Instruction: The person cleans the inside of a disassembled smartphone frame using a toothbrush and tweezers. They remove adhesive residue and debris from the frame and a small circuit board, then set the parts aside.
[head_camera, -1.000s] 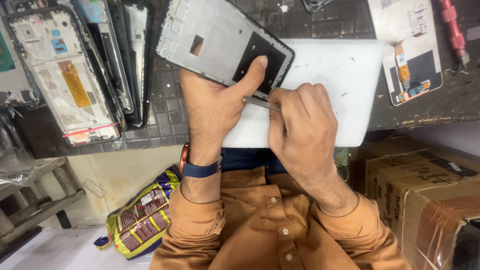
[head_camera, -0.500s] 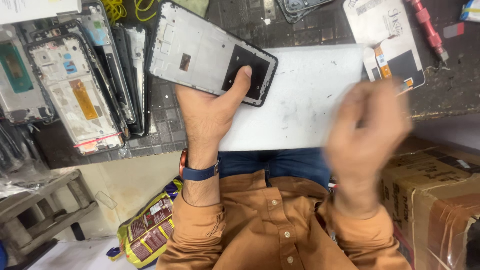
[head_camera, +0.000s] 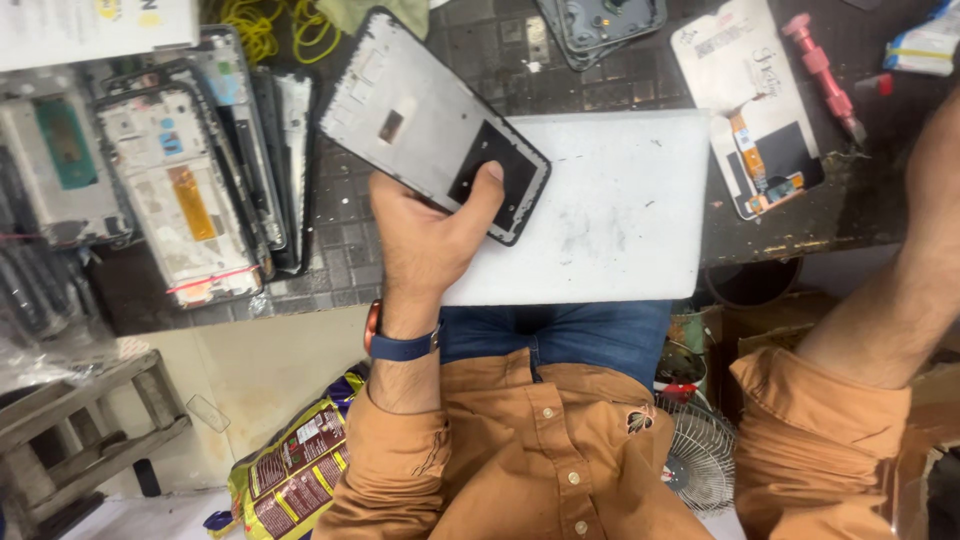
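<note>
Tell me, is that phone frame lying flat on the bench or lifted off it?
Lifted at the near end: the left hand grips the phone frame, thumb on its dark panel, over the white pad. Whether its far end touches the bench cannot be told.

I'm looking at a phone repair workshop: stripped phone frames stacked at the dark workbench's left edge, a loose display panel and red screwdriver near its right corner.

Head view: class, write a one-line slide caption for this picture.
Left hand holds a phone frame tilted over a white board on a cluttered repair bench; the right hand is out of view.
</note>
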